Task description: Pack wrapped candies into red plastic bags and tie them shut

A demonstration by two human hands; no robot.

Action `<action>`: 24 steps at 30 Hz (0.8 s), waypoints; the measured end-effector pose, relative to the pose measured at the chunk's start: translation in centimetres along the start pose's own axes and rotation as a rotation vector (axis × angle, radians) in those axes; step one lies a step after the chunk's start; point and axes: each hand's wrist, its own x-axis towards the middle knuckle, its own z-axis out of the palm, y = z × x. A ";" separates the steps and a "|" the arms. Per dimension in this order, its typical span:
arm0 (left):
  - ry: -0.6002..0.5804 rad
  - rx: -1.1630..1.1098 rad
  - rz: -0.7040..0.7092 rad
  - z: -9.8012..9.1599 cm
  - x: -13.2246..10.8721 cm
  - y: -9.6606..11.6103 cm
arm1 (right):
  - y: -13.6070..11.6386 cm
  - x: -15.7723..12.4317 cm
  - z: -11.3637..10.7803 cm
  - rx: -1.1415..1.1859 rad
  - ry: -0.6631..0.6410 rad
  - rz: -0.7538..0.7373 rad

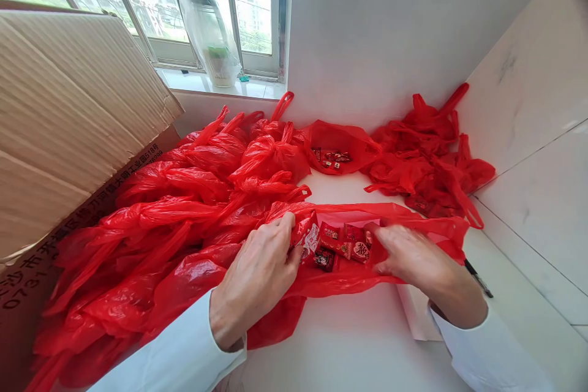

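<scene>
My left hand [264, 275] pinches a red-and-white candy packet [307, 236] at the left side of an open red plastic bag [344, 211]. Several small wrapped candies [337, 240] in red and dark wrappers lie inside this bag. My right hand [408, 254] reaches into the bag's right side, thumb and fingers apart, close to the candies. Its fingertips are partly blurred, and no candy shows clearly between them. Behind stands a second open red bag [342, 135] with several wrapped candies at its bottom.
Many tied, filled red bags [184, 220] are heaped on the left against a cardboard box [73, 110]. Crumpled red bags [422, 153] lie at the back right on the white table [349, 343]. A black pen [478, 278] lies on the right. A plastic-wrapped cup [220, 64] stands on the windowsill.
</scene>
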 end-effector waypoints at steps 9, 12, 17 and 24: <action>0.063 0.043 -0.017 -0.6 0.2 -0.2 | -0.5 0.9 1.7 -0.096 0.214 -0.271; 0.118 0.036 -0.005 -0.8 0.4 -0.2 | -1.8 1.7 3.1 -0.101 0.319 -0.365; 0.092 0.015 0.005 -0.6 0.3 -0.4 | -2.8 2.4 5.5 -0.075 0.426 -0.439; 0.113 0.055 0.039 0.0 -0.1 -1.4 | -2.5 2.4 3.1 -0.052 0.376 -0.428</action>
